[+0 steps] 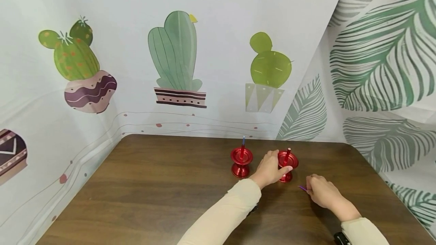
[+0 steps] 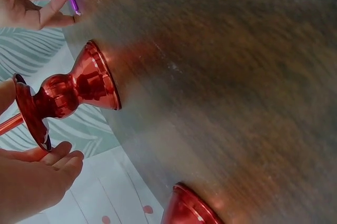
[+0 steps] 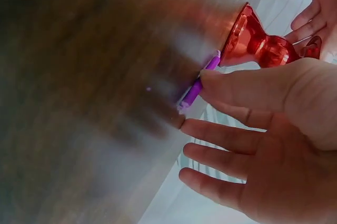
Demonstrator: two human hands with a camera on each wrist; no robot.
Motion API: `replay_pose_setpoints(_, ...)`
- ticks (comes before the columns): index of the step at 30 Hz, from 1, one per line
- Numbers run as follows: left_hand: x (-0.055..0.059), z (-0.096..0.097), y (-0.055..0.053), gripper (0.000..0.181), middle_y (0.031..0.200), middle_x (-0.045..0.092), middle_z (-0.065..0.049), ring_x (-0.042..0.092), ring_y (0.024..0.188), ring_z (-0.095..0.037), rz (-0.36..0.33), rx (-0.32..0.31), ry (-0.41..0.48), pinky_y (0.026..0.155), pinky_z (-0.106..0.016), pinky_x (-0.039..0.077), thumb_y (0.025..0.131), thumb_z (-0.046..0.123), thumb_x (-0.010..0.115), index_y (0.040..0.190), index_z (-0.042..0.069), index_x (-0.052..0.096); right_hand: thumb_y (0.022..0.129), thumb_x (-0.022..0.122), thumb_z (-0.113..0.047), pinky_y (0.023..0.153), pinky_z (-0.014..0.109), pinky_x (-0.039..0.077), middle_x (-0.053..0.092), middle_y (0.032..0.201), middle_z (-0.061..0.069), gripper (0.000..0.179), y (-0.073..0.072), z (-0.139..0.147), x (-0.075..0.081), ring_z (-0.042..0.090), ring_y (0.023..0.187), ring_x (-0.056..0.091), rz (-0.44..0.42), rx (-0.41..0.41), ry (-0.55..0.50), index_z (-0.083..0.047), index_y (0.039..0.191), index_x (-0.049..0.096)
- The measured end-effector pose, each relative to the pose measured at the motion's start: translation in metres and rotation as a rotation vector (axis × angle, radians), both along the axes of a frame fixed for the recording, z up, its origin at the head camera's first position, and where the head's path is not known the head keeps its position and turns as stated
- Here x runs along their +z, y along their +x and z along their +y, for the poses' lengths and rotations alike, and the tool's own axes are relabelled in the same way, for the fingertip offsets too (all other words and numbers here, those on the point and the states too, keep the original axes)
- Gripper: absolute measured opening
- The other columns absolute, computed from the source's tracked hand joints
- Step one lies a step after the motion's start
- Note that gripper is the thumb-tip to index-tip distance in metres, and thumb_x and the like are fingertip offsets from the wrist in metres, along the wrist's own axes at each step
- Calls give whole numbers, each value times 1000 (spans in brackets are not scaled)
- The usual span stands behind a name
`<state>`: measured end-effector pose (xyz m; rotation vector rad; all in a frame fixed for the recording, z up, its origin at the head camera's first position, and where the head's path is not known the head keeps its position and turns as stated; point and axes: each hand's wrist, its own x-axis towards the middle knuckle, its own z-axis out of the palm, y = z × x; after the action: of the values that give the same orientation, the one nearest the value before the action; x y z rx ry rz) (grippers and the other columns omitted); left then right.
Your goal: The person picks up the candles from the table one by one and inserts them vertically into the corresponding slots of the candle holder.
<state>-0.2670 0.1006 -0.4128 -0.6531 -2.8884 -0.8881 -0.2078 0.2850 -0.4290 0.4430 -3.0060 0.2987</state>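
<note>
My left hand (image 1: 269,169) holds the dish rim of a shiny red candle holder (image 1: 287,159), thumb on one side and fingers on the other. A thin red candle (image 1: 287,155) stands up from that dish. In the left wrist view the holder's base (image 2: 100,79) meets the tabletop. To its right, my right hand (image 1: 323,191) pinches a small purple candle (image 3: 199,84) between thumb and index finger, low over the table. The other fingers are spread in the right wrist view. The purple candle lies nearly level, its tip pointing toward the holder.
Left of my left hand stands a matching red candle holder (image 1: 240,169) with an upright candle (image 1: 243,147), bluish at its top. The brown wooden table (image 1: 153,184) reaches back to a white cloth backdrop (image 1: 225,48) printed with cacti and leaves.
</note>
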Motion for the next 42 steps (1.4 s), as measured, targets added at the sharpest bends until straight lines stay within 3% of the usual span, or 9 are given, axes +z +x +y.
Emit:
replay_pose_setpoints(6,1,1,-1,69,132,54,-7,50,124,-16,-5,6,-5,102,-25,41,87,43,69,139,3,46,76,68,5,54,40,39,42,73,0,28,-1,3,6,23,71,47,7,-14,14,-11,69,46)
replay_pose_setpoints(12,0,0,-3,69,132,53,-7,48,125,-17,-7,2,-15,103,-25,40,87,43,68,139,3,46,72,63,5,57,50,41,47,73,8,19,-6,6,15,33,69,51,119,-118,-34,-5,73,47)
replay_pose_setpoints(16,0,-1,-4,69,132,53,-7,48,125,-17,4,-1,-27,103,-25,39,87,43,68,139,3,46,77,59,4,57,53,42,50,76,14,9,-11,4,24,39,72,54,194,-181,-134,0,76,51)
replay_pose_setpoints(22,-1,-1,-2,70,133,53,-7,48,125,-17,-10,7,-36,103,-26,40,88,45,67,140,3,45,88,56,3,65,53,44,54,84,23,4,-20,-4,40,37,75,56,190,-191,-360,8,86,55)
replay_pose_setpoints(27,0,-1,-2,70,132,53,-6,49,124,-16,-12,11,-25,103,-26,40,87,45,68,139,4,45,94,57,-3,73,45,47,61,90,24,12,-28,-14,49,37,86,59,196,-170,-540,9,95,59)
replay_pose_setpoints(30,1,-1,-2,69,130,54,-6,50,122,-16,0,9,-15,102,-26,41,87,44,68,139,4,46,97,56,-10,74,27,48,64,96,24,20,-34,-21,54,19,87,61,173,-167,-667,9,101,60)
replay_pose_setpoints(33,1,0,-3,69,129,55,-6,50,121,-16,5,3,-13,102,-26,41,87,44,68,138,4,46,99,55,-16,73,12,41,62,104,23,26,-39,-28,57,1,88,54,156,-170,-783,9,107,59)
replay_pose_setpoints(35,1,0,-3,69,129,55,-6,51,120,-16,3,0,-9,102,-25,41,87,44,68,138,4,46,99,55,-17,74,9,40,61,107,21,29,-42,-32,57,-5,87,49,155,-168,-838,9,110,58)
replay_pose_setpoints(42,-1,0,-4,68,128,55,-6,51,119,-16,0,-12,-1,100,-26,42,87,43,69,138,3,46,98,56,-17,77,7,43,57,108,14,29,-51,-40,51,-3,90,49,130,-150,-943,9,112,56)
